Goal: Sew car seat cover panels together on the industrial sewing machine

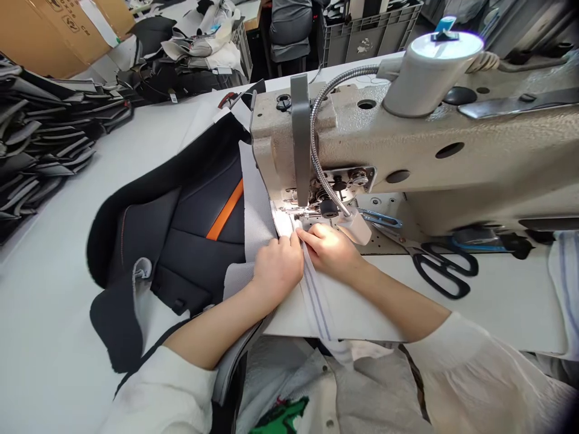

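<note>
A large black and grey fabric cover (203, 205) with an orange stripe lies left of the sewing machine (289, 132), its edge running under the lit needle area. My left hand (279, 268) is closed on the cover's edge just in front of the needle area. Beside it, my right hand (330, 248) pinches a white strip (314, 295) with blue lines, which hangs over the table's front edge. Both hands nearly touch. The exact fingertip contact is partly lost in the bright lamp light.
Black-handled scissors (446, 268) and blue-handled snips (382, 218) lie to the right under the machine arm. Stacks of dark fabric pieces (40, 132) stand at the left. A cardboard box (63, 36) and a grey crate (366, 39) are at the back.
</note>
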`<control>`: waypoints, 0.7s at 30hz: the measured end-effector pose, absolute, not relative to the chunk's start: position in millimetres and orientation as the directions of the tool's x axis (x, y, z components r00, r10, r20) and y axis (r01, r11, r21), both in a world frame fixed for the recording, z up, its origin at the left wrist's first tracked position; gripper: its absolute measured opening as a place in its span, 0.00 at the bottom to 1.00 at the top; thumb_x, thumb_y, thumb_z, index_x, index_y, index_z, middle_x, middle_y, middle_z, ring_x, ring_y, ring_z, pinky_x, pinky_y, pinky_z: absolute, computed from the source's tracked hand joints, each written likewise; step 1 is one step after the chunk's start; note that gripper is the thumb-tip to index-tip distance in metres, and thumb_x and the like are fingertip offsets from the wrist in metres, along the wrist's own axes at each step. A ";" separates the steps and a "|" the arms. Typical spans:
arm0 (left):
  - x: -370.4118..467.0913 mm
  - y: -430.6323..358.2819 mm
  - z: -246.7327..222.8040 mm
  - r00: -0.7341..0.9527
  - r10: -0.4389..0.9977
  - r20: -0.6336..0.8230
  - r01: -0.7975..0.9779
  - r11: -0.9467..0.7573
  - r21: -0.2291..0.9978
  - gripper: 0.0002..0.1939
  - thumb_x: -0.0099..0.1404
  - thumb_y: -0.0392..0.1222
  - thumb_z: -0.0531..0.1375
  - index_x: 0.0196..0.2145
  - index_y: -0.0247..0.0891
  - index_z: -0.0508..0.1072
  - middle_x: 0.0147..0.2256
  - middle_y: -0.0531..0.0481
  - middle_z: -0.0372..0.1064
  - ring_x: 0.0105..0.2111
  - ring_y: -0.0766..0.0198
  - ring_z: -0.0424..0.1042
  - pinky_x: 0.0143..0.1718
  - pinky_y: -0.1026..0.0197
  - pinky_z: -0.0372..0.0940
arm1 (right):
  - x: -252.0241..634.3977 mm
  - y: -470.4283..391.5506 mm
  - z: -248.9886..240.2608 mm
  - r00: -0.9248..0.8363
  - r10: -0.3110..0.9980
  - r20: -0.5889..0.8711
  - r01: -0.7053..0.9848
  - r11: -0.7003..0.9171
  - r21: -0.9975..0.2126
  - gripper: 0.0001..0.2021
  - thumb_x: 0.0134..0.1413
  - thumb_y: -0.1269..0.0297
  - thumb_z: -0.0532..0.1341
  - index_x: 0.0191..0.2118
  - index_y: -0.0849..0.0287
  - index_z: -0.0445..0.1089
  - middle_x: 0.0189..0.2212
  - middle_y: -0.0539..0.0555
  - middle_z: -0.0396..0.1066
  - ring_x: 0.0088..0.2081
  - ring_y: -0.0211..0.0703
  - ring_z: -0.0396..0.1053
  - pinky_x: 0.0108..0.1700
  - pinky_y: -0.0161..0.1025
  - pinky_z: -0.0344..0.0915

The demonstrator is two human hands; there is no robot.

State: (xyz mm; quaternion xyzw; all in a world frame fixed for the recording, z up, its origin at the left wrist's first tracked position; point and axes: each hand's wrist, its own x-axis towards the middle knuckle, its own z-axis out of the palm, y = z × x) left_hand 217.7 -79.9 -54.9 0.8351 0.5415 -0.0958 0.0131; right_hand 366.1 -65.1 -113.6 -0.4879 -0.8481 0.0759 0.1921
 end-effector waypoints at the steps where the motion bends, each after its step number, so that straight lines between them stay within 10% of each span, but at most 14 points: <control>1: 217.4 -78.0 -53.0 0.403 0.897 -0.184 0.903 -0.422 -0.084 0.22 0.68 0.39 0.42 0.56 0.30 0.62 0.36 0.40 0.68 0.36 0.53 0.71 0.29 0.57 0.65 | 366.2 -64.3 -113.0 -0.436 0.868 0.239 0.809 0.494 -0.319 0.18 0.61 0.66 0.49 0.54 0.62 0.66 0.33 0.57 0.67 0.33 0.42 0.63 0.35 0.36 0.59; 21: 205.6 -71.7 -48.7 0.535 0.829 -0.166 0.841 -0.540 0.013 0.19 0.62 0.39 0.49 0.49 0.33 0.67 0.38 0.43 0.66 0.39 0.53 0.66 0.35 0.55 0.64 | 364.5 -65.3 -112.8 -0.322 0.920 0.226 0.826 0.389 -0.408 0.17 0.60 0.66 0.50 0.49 0.57 0.71 0.32 0.54 0.69 0.31 0.40 0.64 0.31 0.35 0.56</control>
